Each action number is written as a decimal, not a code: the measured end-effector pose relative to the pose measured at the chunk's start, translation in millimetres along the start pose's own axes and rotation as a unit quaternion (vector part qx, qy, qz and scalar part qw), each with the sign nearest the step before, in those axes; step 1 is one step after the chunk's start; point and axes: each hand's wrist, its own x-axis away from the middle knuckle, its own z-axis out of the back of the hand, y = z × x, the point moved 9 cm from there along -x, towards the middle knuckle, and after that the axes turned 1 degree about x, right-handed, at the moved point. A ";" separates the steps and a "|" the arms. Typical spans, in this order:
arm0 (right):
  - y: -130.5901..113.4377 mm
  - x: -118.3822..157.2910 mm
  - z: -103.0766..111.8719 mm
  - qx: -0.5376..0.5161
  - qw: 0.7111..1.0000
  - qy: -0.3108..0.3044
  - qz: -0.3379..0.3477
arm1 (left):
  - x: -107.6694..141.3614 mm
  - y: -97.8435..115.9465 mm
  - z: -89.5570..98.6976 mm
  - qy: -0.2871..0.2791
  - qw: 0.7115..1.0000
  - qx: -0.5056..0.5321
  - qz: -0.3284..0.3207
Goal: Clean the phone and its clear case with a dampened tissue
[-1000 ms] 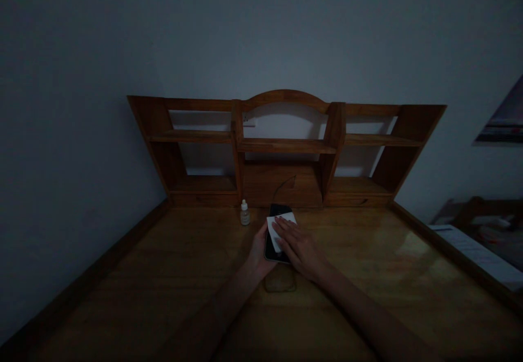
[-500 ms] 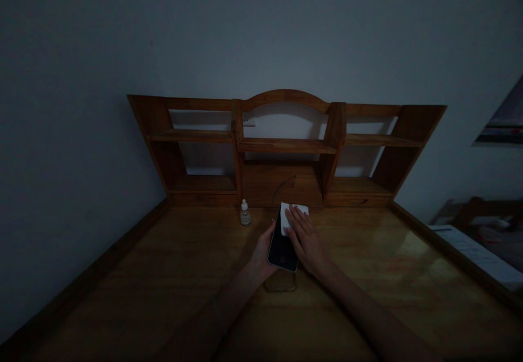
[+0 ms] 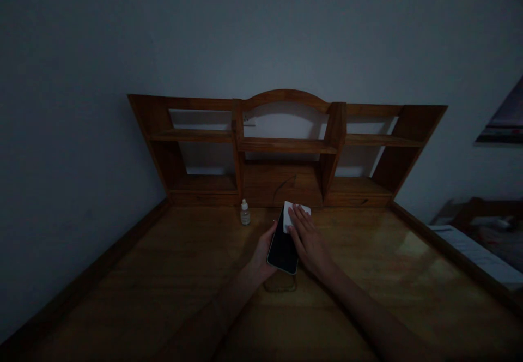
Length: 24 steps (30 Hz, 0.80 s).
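Note:
My left hand (image 3: 262,253) is closed around the left edge of a smartphone (image 3: 281,253), which is tilted with its dark screen facing up. Over the phone's upper end lies a small white cloth (image 3: 288,221); whether it is fabric or paper I cannot tell. My right hand (image 3: 307,236) holds this cloth against the screen under its extended fingers. On the desk below the phone lies a clear phone case (image 3: 280,284), partly covered by the phone and my left hand. A small dropper bottle (image 3: 245,215) with a white top stands upright to the left, apart from both hands.
A wooden shelf unit (image 3: 286,145) runs along the back of the wooden desk (image 3: 163,291). Raised edges border the desk at left and right. Beyond the right edge are white papers (image 3: 474,250). A wall socket (image 3: 248,119) shows behind the shelf.
My right hand and the white cloth have shifted slightly up and right along the phone. My left hand keeps its hold, and the bottle and case have stayed in place.

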 end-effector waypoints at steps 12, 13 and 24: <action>3.4 1.4 -5.7 0.007 1.000 -0.018 -0.005 | 2.3 2.4 4.1 0.050 0.999 0.011 -0.008; 2.9 2.0 -7.1 0.006 1.000 -0.021 -0.002 | 2.0 3.6 6.3 0.056 0.998 0.013 -0.013; -8.4 5.9 -14.2 -0.017 0.998 -0.024 0.057 | -3.5 10.0 23.0 0.064 0.997 0.044 -0.028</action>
